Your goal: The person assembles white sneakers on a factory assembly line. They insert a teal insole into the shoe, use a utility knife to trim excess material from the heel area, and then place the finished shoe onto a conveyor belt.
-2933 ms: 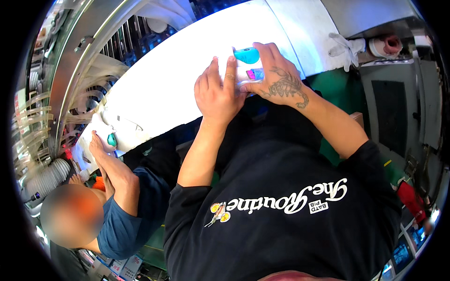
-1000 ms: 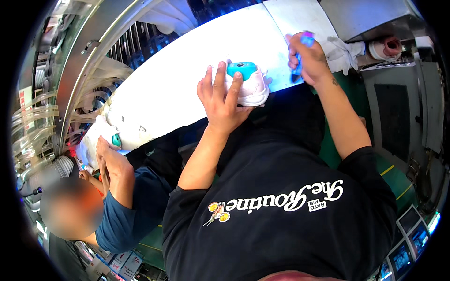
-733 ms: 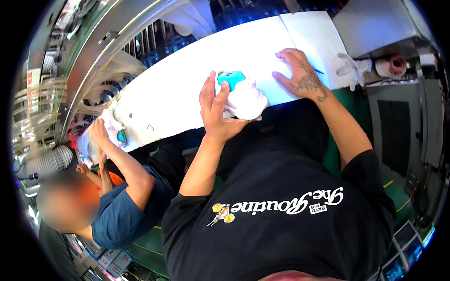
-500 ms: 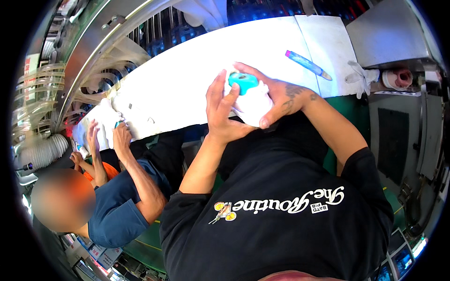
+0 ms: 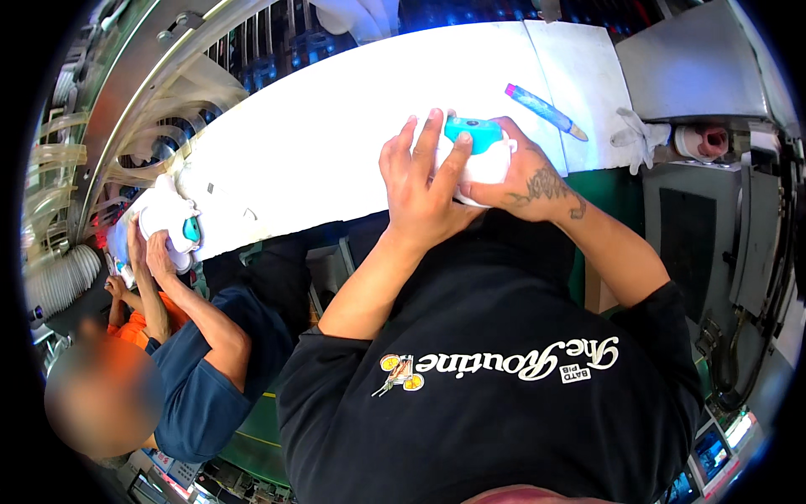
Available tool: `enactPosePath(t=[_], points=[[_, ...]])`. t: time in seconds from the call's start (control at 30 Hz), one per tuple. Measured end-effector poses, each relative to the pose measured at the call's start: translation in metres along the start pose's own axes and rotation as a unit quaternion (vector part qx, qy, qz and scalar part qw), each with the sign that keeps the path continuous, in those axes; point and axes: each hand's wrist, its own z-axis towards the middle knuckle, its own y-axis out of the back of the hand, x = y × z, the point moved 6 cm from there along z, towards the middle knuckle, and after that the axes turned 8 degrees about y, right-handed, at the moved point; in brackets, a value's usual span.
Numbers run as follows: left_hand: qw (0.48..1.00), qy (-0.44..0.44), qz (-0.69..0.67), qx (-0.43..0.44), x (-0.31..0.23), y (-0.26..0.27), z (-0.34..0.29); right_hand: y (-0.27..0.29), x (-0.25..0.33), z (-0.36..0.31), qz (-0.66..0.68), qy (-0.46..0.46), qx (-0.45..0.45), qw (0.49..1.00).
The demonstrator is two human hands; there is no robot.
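Both my hands hold a white rounded part with a teal cap [image 5: 475,144] at the near edge of a long white table [image 5: 336,126]. My left hand [image 5: 420,189] lies over its left side with the fingers spread on top. My right hand [image 5: 529,172] wraps around it from the right. A blue marker with a pink end [image 5: 544,111] lies loose on the table just beyond my right hand.
At my left a co-worker in a blue shirt holds a similar white and teal part [image 5: 172,228] with both hands [image 5: 149,256]. A white glove [image 5: 640,139] and a tape roll [image 5: 703,143] lie at the right. Clear hoses and metal racks [image 5: 126,109] run behind the table.
My right hand set the blue marker down on the table and came back onto the white part. The view shifted, and the co-worker brought a part near the table edge.
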Motion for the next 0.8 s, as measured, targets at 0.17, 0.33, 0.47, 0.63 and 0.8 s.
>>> enactPosePath(t=[0.17, 0.33, 0.47, 0.63, 0.8], points=[[0.999, 0.018, 0.028, 0.016, -0.005, -0.005, 0.012, 0.014, 0.002, -0.004, -0.021, 0.026, -0.069, 0.997], [0.994, 0.0, 0.098, 0.048, -0.013, -0.015, 0.017, 0.013, -0.007, -0.002, -0.059, 0.058, -0.078, 0.994], [0.987, -0.002, 0.095, 0.13, -0.021, -0.012, 0.03, 0.02, -0.027, 0.004, -0.026, 0.06, -0.072, 0.995], [0.95, 0.145, 0.093, 0.259, 0.051, 0.022, 0.046, 0.023, -0.051, 0.009, -0.052, 0.064, -0.077, 0.994], [0.939, 0.206, 0.071, 0.266, 0.057, 0.021, 0.038, 0.014, -0.046, 0.012, -0.031, 0.031, -0.082, 0.996]])
